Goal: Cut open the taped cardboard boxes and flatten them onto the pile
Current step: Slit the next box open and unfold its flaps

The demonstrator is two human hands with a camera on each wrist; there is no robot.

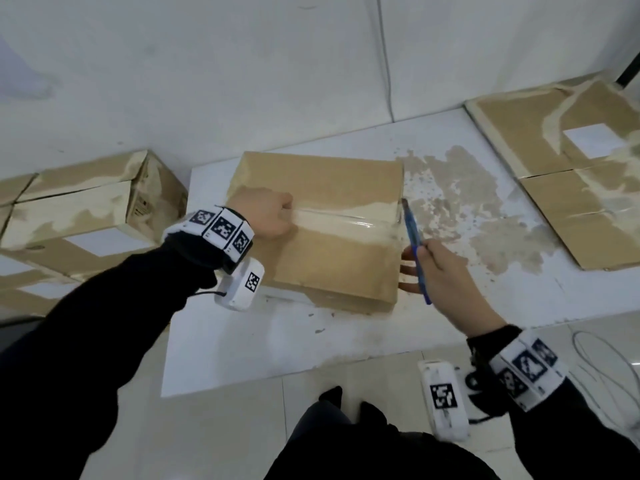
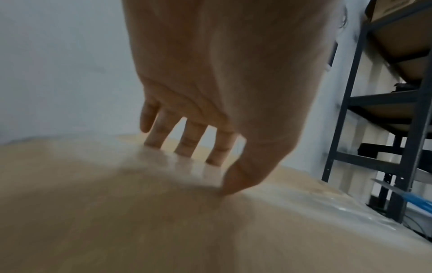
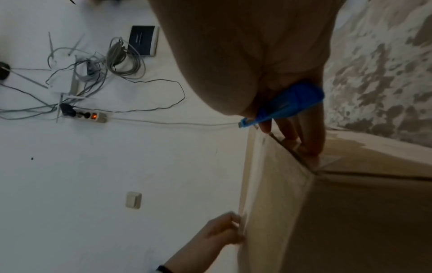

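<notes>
So in the head view a taped cardboard box (image 1: 322, 230) is sitting mid-frame on a white desk (image 1: 346, 341), with clear tape (image 1: 349, 220) running across its top. The left hand (image 1: 266, 216) is resting on the box top at about 9 o'clock of it, fingers bent down onto the tape line. The right hand (image 1: 440, 268) is gripping a blue box cutter (image 1: 415, 247), blade end sitting right at the box's 3 o'clock edge where the tape ends, while its other fingers are touching that side wall. More taped boxes (image 1: 86, 216) are sitting off at 9 o'clock, and the flattened cardboard pile (image 1: 554, 174) is lying at 2 o'clock.

Left wrist view: the left hand (image 2: 222, 83) is pressing fingertips (image 2: 187, 146) and thumb, spread apart, into the box top (image 2: 117, 212). A dark metal shelf rack (image 2: 350, 114) is standing at 3 o'clock.

Right wrist view: the right hand (image 3: 268, 64) is curling around the blue cutter (image 3: 287, 105), fingers touching the box corner (image 3: 292, 166). The left hand (image 3: 222, 232) is showing at 6 o'clock against the box. A power strip (image 3: 88, 116) and tangled cables (image 3: 105, 61) are lying at 10 o'clock.
</notes>
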